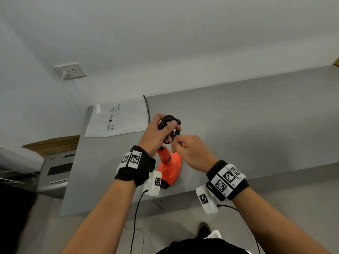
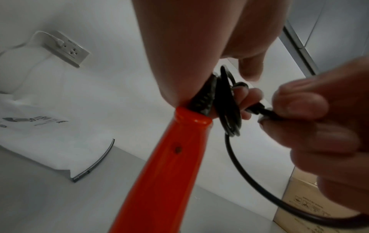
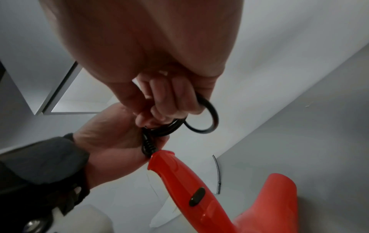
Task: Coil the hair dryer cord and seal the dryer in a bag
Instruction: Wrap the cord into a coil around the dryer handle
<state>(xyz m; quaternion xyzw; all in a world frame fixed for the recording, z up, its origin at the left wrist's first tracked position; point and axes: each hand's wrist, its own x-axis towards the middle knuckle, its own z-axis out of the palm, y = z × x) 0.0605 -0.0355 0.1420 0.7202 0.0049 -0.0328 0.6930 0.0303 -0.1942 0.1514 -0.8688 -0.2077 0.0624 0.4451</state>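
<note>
Black cord (image 1: pixel 169 125) is almost coiled: left hand (image 1: pixel 157 133) grips the loops, right hand (image 1: pixel 190 151) pinches the loose end. Dryer (image 1: pixel 169 168) isn't in the bag (image 1: pixel 117 119) yet.

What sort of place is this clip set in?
Probably a plain workroom or recording space, not a bathroom: a bare grey table against a white wall, a wall socket with a white cable plugged in, and cardboard boxes beside the table.
</note>
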